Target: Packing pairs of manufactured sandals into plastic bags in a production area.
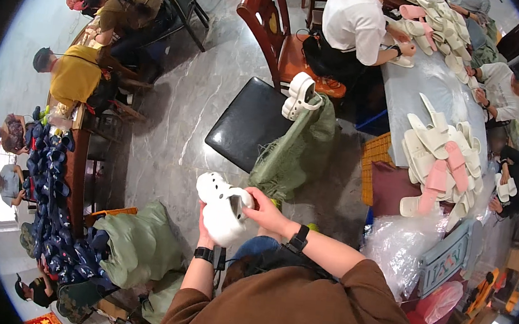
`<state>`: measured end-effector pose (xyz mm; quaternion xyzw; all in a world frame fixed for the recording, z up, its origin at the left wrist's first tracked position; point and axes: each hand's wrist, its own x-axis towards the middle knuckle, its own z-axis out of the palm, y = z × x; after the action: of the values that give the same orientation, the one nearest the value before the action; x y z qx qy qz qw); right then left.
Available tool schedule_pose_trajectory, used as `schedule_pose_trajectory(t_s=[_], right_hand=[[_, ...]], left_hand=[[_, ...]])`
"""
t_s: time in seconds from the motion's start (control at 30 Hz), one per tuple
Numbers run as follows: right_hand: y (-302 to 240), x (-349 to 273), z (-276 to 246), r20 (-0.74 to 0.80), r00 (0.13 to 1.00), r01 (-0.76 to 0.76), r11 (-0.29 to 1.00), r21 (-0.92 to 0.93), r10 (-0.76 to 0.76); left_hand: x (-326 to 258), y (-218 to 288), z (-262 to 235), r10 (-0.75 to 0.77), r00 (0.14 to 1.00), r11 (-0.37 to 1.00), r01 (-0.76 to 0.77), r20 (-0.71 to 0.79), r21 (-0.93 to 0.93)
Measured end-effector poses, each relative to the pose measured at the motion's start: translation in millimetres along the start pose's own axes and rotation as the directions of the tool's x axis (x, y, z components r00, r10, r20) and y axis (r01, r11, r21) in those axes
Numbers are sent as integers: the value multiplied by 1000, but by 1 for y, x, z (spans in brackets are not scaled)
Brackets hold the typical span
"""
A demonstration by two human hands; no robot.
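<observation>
In front of my body I hold a white clog (222,224) with holes in its toe and a strap. Whether a second clog is pressed against it I cannot tell. My left hand (204,235) grips it from the left side, its fingers partly hidden behind. My right hand (261,208) is closed on the strap side. Farther off, white clogs (300,97) sit at the right corner of a black padded stool (250,124), next to a green woven sack (295,147).
Cream and pink slippers (441,157) are piled on the table (396,100) at right, where people sit working. Clear plastic wrap (398,250) lies nearer. At left, dark blue clogs (51,186) crowd a long table beside a stuffed green sack (142,244). A wooden chair (277,39) stands beyond the stool.
</observation>
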<state>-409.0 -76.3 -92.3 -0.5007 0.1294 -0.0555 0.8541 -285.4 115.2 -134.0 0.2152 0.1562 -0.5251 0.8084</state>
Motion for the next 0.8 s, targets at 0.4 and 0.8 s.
schedule_pose_trajectory(t_s=[0.4, 0.8], right_hand=[[129, 35, -78, -716, 694, -505, 758, -413, 73], [99, 41, -87, -667, 744, -552, 606, -573, 48]], left_hand=[[165, 7, -71, 85, 794, 792, 313, -602, 525], [183, -2, -28, -50, 907, 697, 333, -419, 636]])
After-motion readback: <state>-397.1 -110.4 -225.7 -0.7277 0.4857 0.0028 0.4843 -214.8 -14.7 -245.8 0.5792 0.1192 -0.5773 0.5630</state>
